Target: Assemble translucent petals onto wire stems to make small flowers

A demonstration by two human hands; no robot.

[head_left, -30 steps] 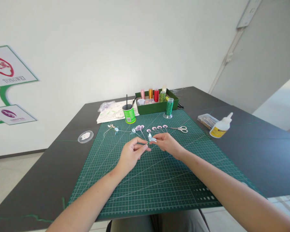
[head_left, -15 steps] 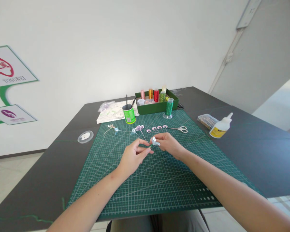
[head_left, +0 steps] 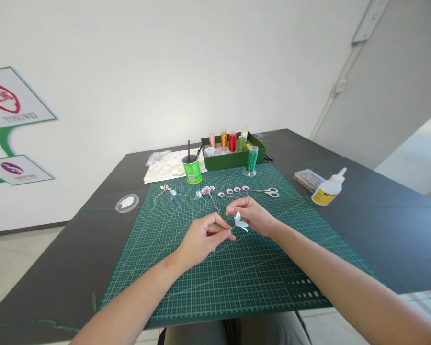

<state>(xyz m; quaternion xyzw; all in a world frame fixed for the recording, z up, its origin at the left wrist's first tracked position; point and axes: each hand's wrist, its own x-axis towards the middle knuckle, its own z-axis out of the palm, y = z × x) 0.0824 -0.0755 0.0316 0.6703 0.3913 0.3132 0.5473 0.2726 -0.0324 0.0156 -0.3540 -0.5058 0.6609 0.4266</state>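
My left hand pinches the green-wrapped stem of a small pale blue flower between thumb and fingertips. The petals point up and right, beside the fingers of my right hand. That hand is closed, thumb and index finger together just behind the flower; any thread between them is too fine to see. Beyond my hands lie a purple flower on a wire stem, a light blue flower, another blue blossom, and a row of several small pink loops.
On the green cutting mat lie scissors and a teal thread spool. Behind stand a green can of tools and a green box of spools. A glue bottle is on the right, a white dish on the left.
My left hand and the flower have moved slightly right and toward me. The flower has tipped, so its petals show more openly. My right hand's fingers have drawn a little away from the stem.
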